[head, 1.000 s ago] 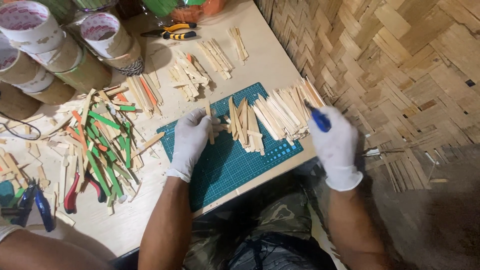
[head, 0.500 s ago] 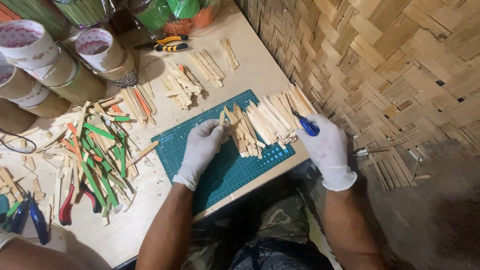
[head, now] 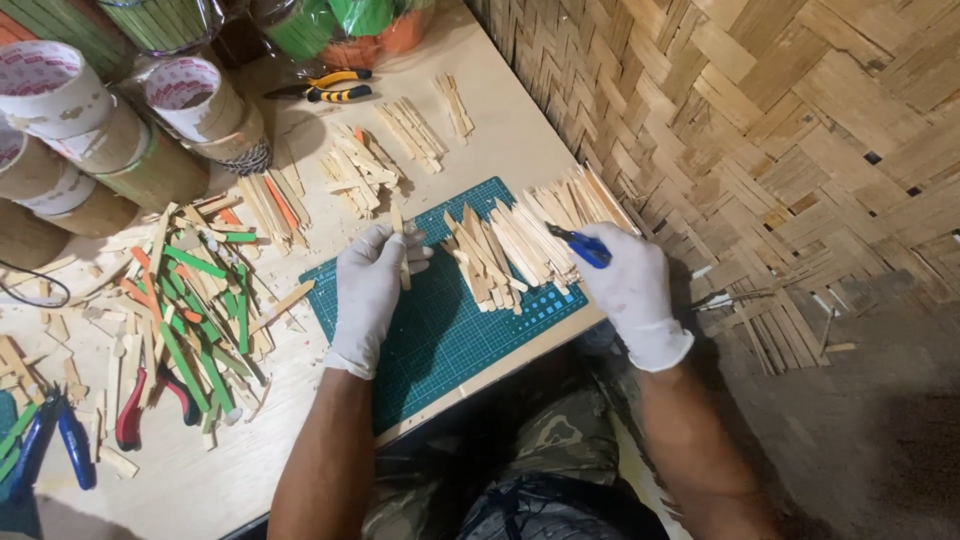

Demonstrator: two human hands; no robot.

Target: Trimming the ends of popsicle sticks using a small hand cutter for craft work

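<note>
The left hand (head: pixel 368 290), gloved, is closed round one plain wooden stick (head: pixel 402 250) lying upright on the green cutting mat (head: pixel 450 330), while the right hand (head: pixel 628 290) grips a blue cutter (head: pixel 578 244), seemingly blade-out (the tip is too small to be sure). A clean cut calls for the stick pressed flat with fingertips clear of the blade's line. The pile of cut sticks (head: pixel 510 245) sits at the stick's three o'clock, coloured sticks (head: pixel 190 300) at nine o'clock on the desk (head: pixel 510 130).
</note>
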